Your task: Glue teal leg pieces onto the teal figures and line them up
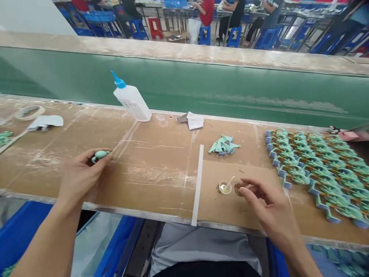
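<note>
My left hand (83, 171) is closed on a small mint-green figure part (100, 155), rounded and held between thumb and fingers over the table's left side. At the right, my right hand (269, 204) hovers over a cardboard sheet (219, 211), its fingers curved and the thumb apart from them. Just left of its fingertips stands a small clear cup (225, 187) of yellowish liquid, with a thin white stick (230, 181) leaning in it. A brown patch (238, 188) lies by the fingertips; whether it is a stain or an object is unclear.
Rows of mint-green assembled figures (319, 169) fill the right side. Beyond the cardboard lies a pile of green pieces (223, 145). A white bottle with blue nozzle (134, 102) leans at the back by a tape roll (30, 112) and paper scraps (195, 120). People sit beyond the green barrier (184, 84).
</note>
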Available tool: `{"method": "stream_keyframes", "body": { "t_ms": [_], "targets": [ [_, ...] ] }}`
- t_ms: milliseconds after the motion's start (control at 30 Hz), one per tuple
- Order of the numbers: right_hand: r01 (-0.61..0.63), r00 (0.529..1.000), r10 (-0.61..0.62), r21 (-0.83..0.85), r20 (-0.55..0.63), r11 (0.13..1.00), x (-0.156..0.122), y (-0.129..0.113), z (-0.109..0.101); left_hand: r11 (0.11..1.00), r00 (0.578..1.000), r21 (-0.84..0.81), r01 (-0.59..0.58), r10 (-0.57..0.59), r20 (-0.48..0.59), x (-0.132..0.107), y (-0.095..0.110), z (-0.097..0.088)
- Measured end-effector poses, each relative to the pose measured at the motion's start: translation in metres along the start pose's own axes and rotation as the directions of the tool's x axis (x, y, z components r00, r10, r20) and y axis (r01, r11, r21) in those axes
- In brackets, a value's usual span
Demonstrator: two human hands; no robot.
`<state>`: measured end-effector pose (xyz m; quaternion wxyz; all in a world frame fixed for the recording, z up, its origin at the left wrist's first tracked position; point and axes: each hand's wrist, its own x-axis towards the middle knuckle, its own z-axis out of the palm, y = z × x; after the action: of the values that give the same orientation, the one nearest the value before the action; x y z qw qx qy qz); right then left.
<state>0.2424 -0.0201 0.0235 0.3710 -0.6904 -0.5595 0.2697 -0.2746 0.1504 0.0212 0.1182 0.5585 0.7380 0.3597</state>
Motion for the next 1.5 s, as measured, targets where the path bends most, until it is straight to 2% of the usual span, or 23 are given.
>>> {"method": "stream_keyframes", "body": {
  "t_ms": [67, 100, 133, 233, 300, 367, 533, 600, 733, 833, 900, 1000, 1133, 1200, 1233, 1367, 1500],
  "targets": [
    [0.01, 1.0, -0.01, 0.015, -0.018, 1.0, 0.008, -0.011, 0.011, 0.983, 0.991, -0.183, 0.031, -0.006, 0.133, -0.028, 0.016, 0.017],
    [0.017, 1.0, -0.016, 0.028, -0.025, 0.999, 0.013, -0.015, 0.015, 0.947, 0.978, -0.31, 0.082, -0.017, 0.207, -0.044, 0.027, 0.025],
    [0.026, 0.999, -0.025, 0.037, -0.026, 0.999, 0.017, -0.019, 0.018, 0.924, 0.966, -0.37, 0.1, -0.002, 0.257, -0.06, 0.04, 0.033],
    [0.062, 0.998, -0.063, 0.037, 0.008, 0.997, 0.025, -0.026, 0.02, 0.853, 0.907, -0.496, 0.164, 0.068, 0.415, -0.099, 0.082, 0.053],
    [0.096, 0.995, -0.096, 0.013, 0.036, 0.995, 0.028, -0.029, 0.02, 0.802, 0.857, -0.537, 0.26, 0.064, 0.511, -0.115, 0.104, 0.062],
    [0.133, 0.989, -0.132, -0.013, 0.072, 0.991, 0.028, -0.032, 0.019, 0.744, 0.821, -0.565, 0.358, 0.038, 0.57, -0.125, 0.117, 0.071],
    [0.199, 0.971, -0.189, -0.057, 0.149, 0.978, 0.023, -0.035, 0.014, 0.519, 0.765, -0.655, 0.549, 0.002, 0.644, -0.139, 0.13, 0.087],
    [0.201, 0.971, -0.189, -0.074, 0.144, 0.977, 0.021, -0.034, 0.01, 0.425, 0.707, -0.633, 0.647, -0.021, 0.707, -0.145, 0.135, 0.086],
    [0.169, 0.98, -0.159, -0.087, 0.117, 0.982, 0.02, -0.032, -0.001, 0.228, 0.555, -0.532, 0.815, -0.045, 0.831, -0.157, 0.146, 0.077],
    [0.151, 0.983, -0.14, -0.086, 0.116, 0.985, 0.019, -0.033, -0.005, 0.064, 0.484, -0.481, 0.874, -0.041, 0.874, -0.165, 0.153, 0.075],
    [0.158, 0.98, -0.145, -0.09, 0.137, 0.983, 0.018, -0.034, -0.007, -0.013, 0.455, -0.456, 0.89, -0.038, 0.89, -0.169, 0.155, 0.077],
    [0.192, 0.97, -0.173, -0.105, 0.17, 0.976, 0.018, -0.037, -0.01, -0.055, 0.432, -0.433, 0.9, -0.025, 0.901, -0.173, 0.153, 0.083],
    [0.261, 0.948, -0.226, -0.141, 0.224, 0.955, 0.019, -0.043, -0.016, -0.001, 0.382, -0.382, 0.924, 0.056, 0.922, -0.18, 0.15, 0.087],
    [0.299, 0.934, -0.256, -0.152, 0.251, 0.942, 0.02, -0.045, -0.019, 0.03, 0.373, -0.375, 0.927, 0.048, 0.926, -0.183, 0.152, 0.088],
    [0.315, 0.927, -0.268, -0.158, 0.262, 0.936, 0.021, -0.046, -0.021, 0.038, 0.383, -0.384, 0.922, 0.03, 0.923, -0.185, 0.154, 0.089],
    [0.354, 0.9, -0.285, -0.172, 0.33, 0.919, 0.021, -0.05, -0.026, 0.057, 0.492, -0.491, 0.869, -0.018, 0.87, -0.193, 0.166, 0.093],
    [0.417, 0.857, -0.327, -0.163, 0.399, 0.894, 0.022, -0.053, -0.03, 0.109, 0.565, -0.563, 0.819, 0.024, 0.825, -0.206, 0.172, 0.103]
  ]
}}
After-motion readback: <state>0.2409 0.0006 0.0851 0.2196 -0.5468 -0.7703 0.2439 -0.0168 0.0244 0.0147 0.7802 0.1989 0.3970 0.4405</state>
